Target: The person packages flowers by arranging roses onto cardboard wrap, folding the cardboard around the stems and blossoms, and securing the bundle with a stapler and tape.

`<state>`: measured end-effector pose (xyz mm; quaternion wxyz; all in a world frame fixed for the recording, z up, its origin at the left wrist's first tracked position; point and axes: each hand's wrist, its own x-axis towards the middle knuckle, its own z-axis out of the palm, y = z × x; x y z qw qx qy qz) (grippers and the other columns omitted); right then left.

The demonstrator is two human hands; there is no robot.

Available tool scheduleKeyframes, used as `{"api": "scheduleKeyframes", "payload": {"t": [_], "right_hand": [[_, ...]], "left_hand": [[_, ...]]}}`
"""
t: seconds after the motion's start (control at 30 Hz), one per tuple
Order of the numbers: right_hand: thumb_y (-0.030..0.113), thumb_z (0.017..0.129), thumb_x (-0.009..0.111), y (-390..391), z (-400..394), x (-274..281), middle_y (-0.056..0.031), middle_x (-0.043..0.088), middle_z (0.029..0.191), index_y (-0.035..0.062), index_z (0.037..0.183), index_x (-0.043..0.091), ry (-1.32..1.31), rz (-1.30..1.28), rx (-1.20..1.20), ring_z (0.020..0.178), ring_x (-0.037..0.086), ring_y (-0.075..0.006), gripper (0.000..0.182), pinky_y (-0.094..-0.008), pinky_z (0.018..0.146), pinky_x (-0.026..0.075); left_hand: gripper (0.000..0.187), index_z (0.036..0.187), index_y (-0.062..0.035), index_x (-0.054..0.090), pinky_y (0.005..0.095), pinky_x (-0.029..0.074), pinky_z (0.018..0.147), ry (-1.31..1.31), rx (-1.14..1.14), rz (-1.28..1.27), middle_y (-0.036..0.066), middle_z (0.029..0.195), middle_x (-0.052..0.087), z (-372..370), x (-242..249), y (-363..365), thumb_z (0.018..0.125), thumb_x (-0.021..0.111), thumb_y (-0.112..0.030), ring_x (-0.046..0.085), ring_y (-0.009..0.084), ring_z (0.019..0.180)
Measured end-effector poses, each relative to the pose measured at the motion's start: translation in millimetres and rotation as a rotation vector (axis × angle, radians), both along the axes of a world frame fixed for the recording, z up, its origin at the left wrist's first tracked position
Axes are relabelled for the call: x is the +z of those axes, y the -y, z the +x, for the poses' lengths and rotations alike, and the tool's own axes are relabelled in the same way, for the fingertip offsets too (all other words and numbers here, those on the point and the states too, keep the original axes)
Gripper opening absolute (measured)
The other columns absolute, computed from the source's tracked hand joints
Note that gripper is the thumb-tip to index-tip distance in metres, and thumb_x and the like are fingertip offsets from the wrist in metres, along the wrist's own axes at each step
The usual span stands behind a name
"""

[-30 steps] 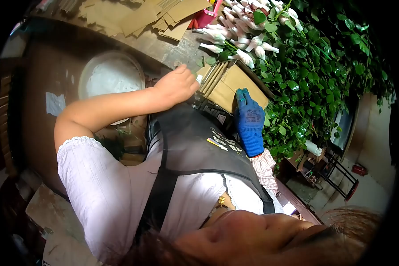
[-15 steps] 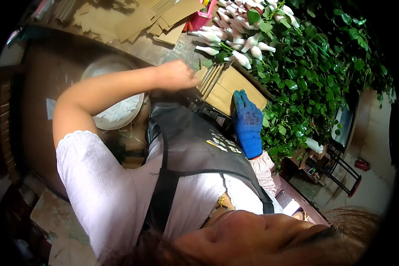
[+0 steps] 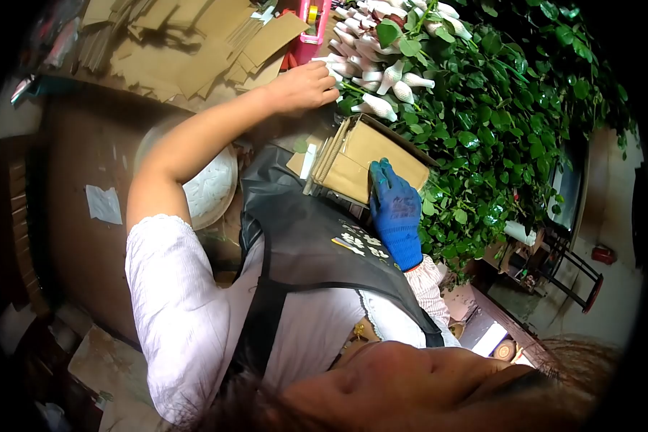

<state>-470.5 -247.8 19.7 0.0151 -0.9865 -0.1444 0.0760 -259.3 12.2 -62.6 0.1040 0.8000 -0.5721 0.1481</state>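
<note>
My left hand (image 3: pixel 306 88) is bare, its fingers curled beside white net-covered flower buds (image 3: pixel 376 106). Whatever it may hold is hidden, and a thin white edge shows near its fingertips. My right hand (image 3: pixel 396 201), in a blue glove, lies with its fingers flat on brown cardboard (image 3: pixel 367 162) around a bundle. Folded cardboard layers show at the bundle's left side. A small white strip (image 3: pixel 309 161) stands beside those layers.
Flat cardboard pieces (image 3: pixel 201 57) and a pink holder (image 3: pixel 312 36) lie at the top. Dense green leaves (image 3: pixel 511 137) fill the right. A round pale basin (image 3: pixel 212 187) sits under my left forearm, near a white scrap (image 3: pixel 104 204).
My left hand has moved up and right, from beside the cardboard bundle to the buds. The white strip beside the bundle now shows. My right hand stays on the cardboard.
</note>
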Motion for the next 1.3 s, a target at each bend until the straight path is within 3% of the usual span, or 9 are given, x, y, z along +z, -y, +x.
{"api": "scheduleKeyframes", "payload": {"t": [0.37,0.5,0.6,0.7,0.87,0.97,1.03,1.1,1.3], "right_hand": [[0.017,0.086,0.066,7.1,0.4,-3.6,-0.0119,0.061,0.136,0.0119,0.128,0.062,0.085,0.141,-0.002,0.101,0.066,-0.0276,0.042,-0.0410,0.081,0.054],[0.018,0.088,0.066,23.5,-2.0,-0.2,-0.0123,0.061,0.136,0.0120,0.128,0.063,0.088,0.410,-0.070,0.104,0.066,-0.0303,0.040,-0.0422,0.085,0.054],[0.018,0.088,0.069,26.5,-8.2,2.8,-0.0140,0.059,0.138,0.0114,0.134,0.060,0.140,0.571,-0.104,0.114,0.063,-0.0338,0.047,-0.0434,0.096,0.051],[0.023,0.085,0.075,2.6,-10.3,14.6,-0.0195,0.054,0.143,0.0076,0.144,0.050,0.118,0.761,-0.034,0.126,0.057,-0.0358,0.067,-0.0412,0.106,0.046],[0.034,0.070,0.086,-33.7,-1.4,13.9,-0.0255,0.047,0.143,0.0015,0.155,0.022,-0.041,0.951,0.164,0.127,0.052,-0.0421,0.112,-0.0447,0.107,0.043],[0.013,0.075,0.077,-23.0,-5.0,30.2,-0.0231,0.057,0.130,0.0029,0.152,0.032,-0.008,1.074,0.029,0.114,0.059,-0.0399,0.090,-0.0449,0.099,0.048],[0.011,0.078,0.074,1.6,-22.2,29.0,-0.0211,0.061,0.125,0.0019,0.146,0.041,0.171,1.040,-0.089,0.111,0.063,-0.0356,0.076,-0.0426,0.099,0.048],[0.010,0.084,0.073,30.8,-49.2,10.6,-0.0135,0.061,0.126,0.0009,0.144,0.043,-0.095,1.268,-0.448,0.112,0.063,-0.0234,0.068,-0.0373,0.099,0.049],[0.008,0.086,0.071,125.8,-76.9,-38.8,-0.0033,0.067,0.109,0.0040,0.130,0.055,-0.118,1.471,-0.844,0.098,0.062,-0.0146,0.047,-0.0330,0.091,0.051]], "left_hand": [[0.043,0.101,-0.0108,0.058,0.0463,0.052,0.061,-0.315,0.359,0.051,0.014,0.078,0.063,-30.2,-34.4,-5.9,0.062,0.074,-0.015,0.066,0.0348,0.072],[0.053,0.118,-0.0042,0.057,0.0533,0.035,0.107,-0.245,0.498,-0.126,0.015,0.107,0.058,-85.2,-41.3,-4.2,0.066,0.066,0.001,0.053,0.0356,0.111],[0.059,0.122,-0.0038,0.055,0.0613,0.029,0.110,-0.438,0.799,-0.101,0.017,0.112,0.055,-131.2,-38.2,-12.4,0.065,0.065,0.005,0.050,0.0387,0.114],[0.058,0.128,-0.0039,0.048,0.0486,0.035,0.108,-0.731,0.969,-0.367,0.016,0.111,0.054,-164.9,-33.0,-16.6,0.075,0.071,-0.004,0.049,0.0366,0.115],[0.097,0.152,0.0022,0.006,0.0425,0.019,0.119,-1.366,0.375,-0.726,0.024,0.154,0.019,-194.9,51.2,38.5,0.091,0.069,-0.040,0.022,0.0355,0.144],[0.108,0.153,0.0015,-0.010,0.0517,0.010,0.121,-0.950,0.075,-0.559,0.029,0.158,0.012,-180.8,72.8,66.3,0.094,0.059,-0.057,0.008,0.0450,0.150],[0.107,0.154,0.0011,0.001,0.0562,0.012,0.121,-0.462,-0.061,-0.502,0.030,0.158,0.016,-152.2,70.2,78.9,0.091,0.061,-0.060,0.011,0.0491,0.149],[0.084,0.138,0.0000,0.043,0.0593,0.025,0.118,-0.462,-0.055,-0.174,0.026,0.152,0.034,-130.2,92.7,90.7,0.081,0.074,-0.053,0.030,0.0470,0.143],[0.107,0.153,0.0027,0.026,0.0496,0.029,0.118,-0.495,-0.262,0.006,0.024,0.156,0.034,-101.1,63.1,132.7,0.079,0.073,-0.058,0.039,0.0400,0.141]]}}
